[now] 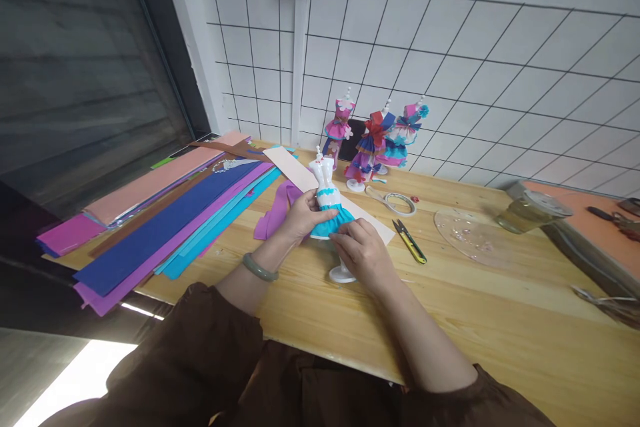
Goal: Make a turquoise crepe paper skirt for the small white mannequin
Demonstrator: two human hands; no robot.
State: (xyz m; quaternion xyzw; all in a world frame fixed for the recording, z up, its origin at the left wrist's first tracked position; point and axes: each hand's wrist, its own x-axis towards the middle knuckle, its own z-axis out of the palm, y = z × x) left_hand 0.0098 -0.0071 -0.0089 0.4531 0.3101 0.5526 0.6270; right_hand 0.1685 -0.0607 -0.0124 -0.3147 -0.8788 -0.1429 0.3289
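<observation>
A small white dress form on a round white base stands in front of me, slightly tilted. Its lower body wears a turquoise skirt with a scalloped turquoise band above it. My left hand wraps round the form's waist and skirt top, thumb across the front. At the skirt's lower right edge, my right hand has its fingertips pinched together on the hem. Behind the form lies a long pale paper strip, and a purple strip curls beside my left hand.
Coloured paper sheets are stacked at the left. Dressed mini forms stand by the tiled wall. Yellow-handled thread snips, a tape roll, a clear plate of tiny beads and a cup are at the right.
</observation>
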